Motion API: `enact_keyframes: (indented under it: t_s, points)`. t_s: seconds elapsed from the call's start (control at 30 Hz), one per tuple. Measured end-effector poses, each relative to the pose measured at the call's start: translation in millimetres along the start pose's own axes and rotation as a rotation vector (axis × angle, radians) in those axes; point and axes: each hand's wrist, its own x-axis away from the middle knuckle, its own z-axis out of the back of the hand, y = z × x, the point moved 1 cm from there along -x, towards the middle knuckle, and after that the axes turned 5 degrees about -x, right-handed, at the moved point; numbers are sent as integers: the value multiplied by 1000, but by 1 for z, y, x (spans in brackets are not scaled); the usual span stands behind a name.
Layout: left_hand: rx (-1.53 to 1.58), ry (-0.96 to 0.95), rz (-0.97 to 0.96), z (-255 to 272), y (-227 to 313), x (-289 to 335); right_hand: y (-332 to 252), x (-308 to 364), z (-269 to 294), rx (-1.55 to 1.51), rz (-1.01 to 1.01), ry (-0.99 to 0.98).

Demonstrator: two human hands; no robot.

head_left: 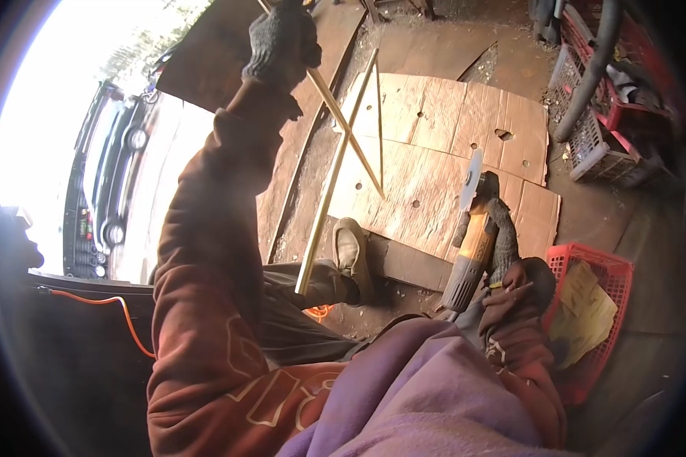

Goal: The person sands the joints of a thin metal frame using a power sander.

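Purple garment (419, 396) nearest, bottom centre. Left grip (280, 46), gloved, top left of centre: wrapped round a thin bar (326, 99). Right grip (504, 240), gloved, right of centre: grasping yellow angle grinder (472, 247). Second bar (331, 183) crosses the first, left of centre; cardboard (442, 160) behind.

Bars (325, 209) are gleaming like smooth metal, cardboard (442, 114) is looking kinda matt, red basket (627, 293) is looking plasticky tbh.
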Motion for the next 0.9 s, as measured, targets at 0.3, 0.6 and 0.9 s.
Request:
enact_keyframes:
  t_s: [0.3,0.6,0.9]
  points:
    - [-165,-95,-469,66,-19,36,1,82,-52,86,136,-188]
    - [168,-158,-364,157,-37,78,95,72,-144,330,120,-234]
    - [108,-132,-227,200,-57,183,181,60,-212,747,550,-405]
